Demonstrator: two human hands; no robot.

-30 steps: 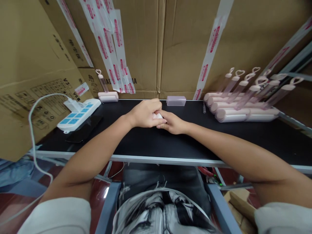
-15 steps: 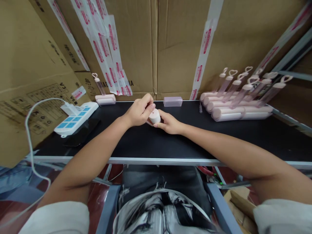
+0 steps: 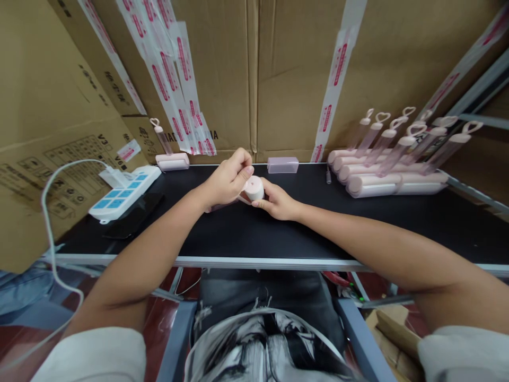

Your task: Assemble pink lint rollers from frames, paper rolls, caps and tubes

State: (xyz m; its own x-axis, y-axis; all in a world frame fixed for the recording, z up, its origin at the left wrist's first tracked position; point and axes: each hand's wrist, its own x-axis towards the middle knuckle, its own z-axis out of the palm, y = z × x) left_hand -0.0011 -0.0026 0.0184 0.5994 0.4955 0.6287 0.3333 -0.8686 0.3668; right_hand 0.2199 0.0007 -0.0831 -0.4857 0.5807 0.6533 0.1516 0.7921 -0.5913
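Observation:
A small lint roller [image 3: 254, 189], with a white roll and a pale pink round end, is held upright over the black tabletop. My right hand [image 3: 278, 201] is closed around its near right side, thumb in front and fingers behind. My left hand [image 3: 230, 179] is closed at the roller's left edge, thumb and forefinger pinched together; what lies inside its fingers is hidden. Beneath that hand shows part of a translucent pinkish piece [image 3: 220, 206]. Behind the hands lies a translucent pink cover [image 3: 282, 165].
Several pink lint rollers [image 3: 397, 183] with heart-topped handles are stacked at the right; another [image 3: 172, 161] lies back left. A power strip [image 3: 125, 193] and a dark phone [image 3: 134, 216] sit at left. Cardboard [image 3: 294, 79] walls the back. A tiny tube [image 3: 328, 175] lies near the stack.
The roller's pink end has tipped more toward me and shifted slightly right. The translucent piece below my left hand has come into view. Both hands stay at the roller.

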